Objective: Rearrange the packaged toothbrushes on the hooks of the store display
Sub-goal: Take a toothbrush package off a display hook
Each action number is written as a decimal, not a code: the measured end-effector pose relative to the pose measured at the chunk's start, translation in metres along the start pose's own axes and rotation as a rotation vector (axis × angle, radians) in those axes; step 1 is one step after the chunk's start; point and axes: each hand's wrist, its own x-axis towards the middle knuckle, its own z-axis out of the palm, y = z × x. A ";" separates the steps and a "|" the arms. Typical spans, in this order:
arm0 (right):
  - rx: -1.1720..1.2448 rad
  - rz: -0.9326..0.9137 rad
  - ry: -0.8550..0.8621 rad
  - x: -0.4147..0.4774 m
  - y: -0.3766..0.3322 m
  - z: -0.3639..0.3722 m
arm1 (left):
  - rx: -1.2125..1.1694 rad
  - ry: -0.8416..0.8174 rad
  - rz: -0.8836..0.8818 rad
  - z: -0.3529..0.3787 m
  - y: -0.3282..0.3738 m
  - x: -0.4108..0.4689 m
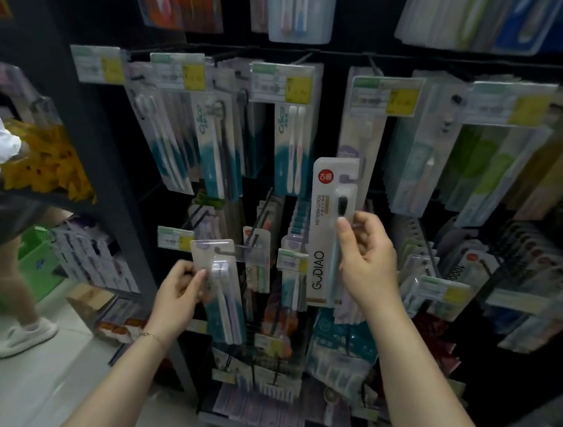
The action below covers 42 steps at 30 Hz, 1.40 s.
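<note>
Standing at a black display rack [335,63] hung with rows of toothbrush packs, both arms stretched toward its middle. Gripping a white toothbrush pack [324,217] in the right hand [369,256], thumb pressed on the clear front just below the dark bristles, the other fingers curled round the right edge and behind. Holding it upright and clear of any hook, in front of the centre of the rack, with its lower end overlapping the packs of the lower row. Pinching a teal toothbrush pack [223,290] in the left hand [178,293], thumb on the front beside the 2 brush heads, fingers folded behind the left edge. Tilting it a little, top toward the left, with the hang hole right at the tip of a metal hook [231,252] in the lower row; impossible to tell whether already threaded on or just short of it. Wearing a thin bracelet [153,336] on the left wrist. Above, facing a row of green-and-yellow price tags [282,84] at the hook ends, with a teal pack of 2 brushes [289,152] hanging behind 1 of them. Off to the left, sharing the aisle with another person in a white shoe [26,336], beside a green basket [34,248] and a shelf heaped with small yellow packets [48,160].
</note>
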 end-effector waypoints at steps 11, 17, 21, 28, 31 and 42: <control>-0.079 -0.012 0.024 0.018 -0.009 -0.059 | -0.046 0.010 0.194 0.055 0.107 -0.002; -0.110 0.015 0.008 0.021 -0.006 -0.100 | -0.069 0.081 0.212 0.096 0.152 0.001; -0.136 0.018 0.020 0.025 -0.001 -0.118 | -0.063 0.103 0.224 0.120 0.171 0.000; -0.155 -0.001 0.007 0.036 0.001 -0.119 | -0.073 0.126 0.242 0.133 0.189 0.005; -0.123 -0.014 -0.026 0.040 -0.002 -0.108 | -0.069 0.136 0.241 0.127 0.189 0.011; -0.118 -0.049 -0.022 0.050 -0.013 -0.030 | -0.091 0.147 0.228 0.070 0.166 0.041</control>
